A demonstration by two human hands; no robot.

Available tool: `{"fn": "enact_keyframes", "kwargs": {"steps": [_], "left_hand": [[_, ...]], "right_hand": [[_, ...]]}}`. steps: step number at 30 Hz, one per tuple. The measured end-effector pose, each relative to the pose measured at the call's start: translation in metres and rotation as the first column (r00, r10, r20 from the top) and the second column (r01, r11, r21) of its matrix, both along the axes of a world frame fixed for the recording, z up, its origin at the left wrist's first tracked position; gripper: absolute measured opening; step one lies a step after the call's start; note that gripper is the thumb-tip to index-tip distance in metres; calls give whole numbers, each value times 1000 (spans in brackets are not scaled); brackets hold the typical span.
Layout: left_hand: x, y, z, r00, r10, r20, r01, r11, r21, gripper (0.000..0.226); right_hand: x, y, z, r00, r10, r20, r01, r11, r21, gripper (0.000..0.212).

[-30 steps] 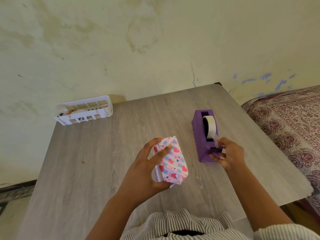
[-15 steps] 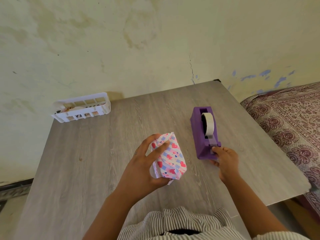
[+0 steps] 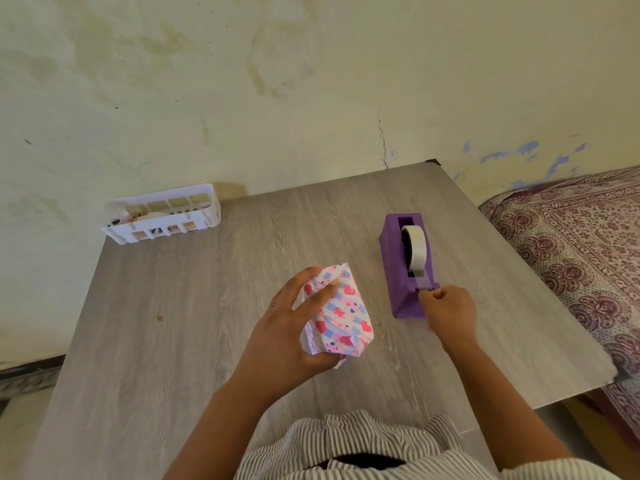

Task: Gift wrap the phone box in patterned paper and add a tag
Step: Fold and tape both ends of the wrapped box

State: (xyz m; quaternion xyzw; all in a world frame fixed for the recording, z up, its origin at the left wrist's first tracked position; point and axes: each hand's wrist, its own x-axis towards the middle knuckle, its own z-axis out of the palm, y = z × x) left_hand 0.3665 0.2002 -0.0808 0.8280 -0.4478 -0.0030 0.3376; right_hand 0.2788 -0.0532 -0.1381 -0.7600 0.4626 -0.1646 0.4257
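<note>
- The phone box [image 3: 337,311], already covered in heart-patterned paper [image 3: 349,289], stands tilted on the grey wood-grain bench [image 3: 194,323], near its front middle, with the loose end folds facing the camera.
- The left hand [image 3: 294,334] grips the parcel from its left side, fingers [image 3: 317,296] curled over the top face and the thumb under the near end, pinning the folded flaps.
- The right hand [image 3: 446,310] now sits at the cutter end of the purple tape dispenser [image 3: 403,268], just right of the parcel; its fingers are bunched in a narrow pinch, apparently on the free end of the clear tape [image 3: 420,280], though the strip is too faint to confirm.
- A second ago that hand was higher up, by the white tape roll [image 3: 414,249]; it has drawn back towards the person, which suggests a length of tape is being pulled out to seal the end fold.
- Wrapping looks nearly finished; no tag is visible on it.
- A white plastic basket [image 3: 162,214] of small items stands well apart at the bench's far left corner.
</note>
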Motion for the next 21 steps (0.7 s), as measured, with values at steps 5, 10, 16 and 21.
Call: {"fn": "enact_keyframes", "kwargs": {"steps": [5,10,16,21], "left_hand": [[2,-4,4,1000,-11,8,11,1000,8,81],[0,-9,1,999,-14,52,13,1000,24,82],[-2,-6,1,999,-14,47,13,1000,16,82],[-3,-5,3,1000,15,24,-15,1000,-11,89]], "right_hand": [[6,-5,10,993,27,-115,-30,999,-25,42],[-4,-6,-4,977,5,-213,-24,996,-84,33],[-29,11,10,1000,3,-23,-5,996,-89,16],[-9,27,66,967,251,45,-242,960,-140,48]]}}
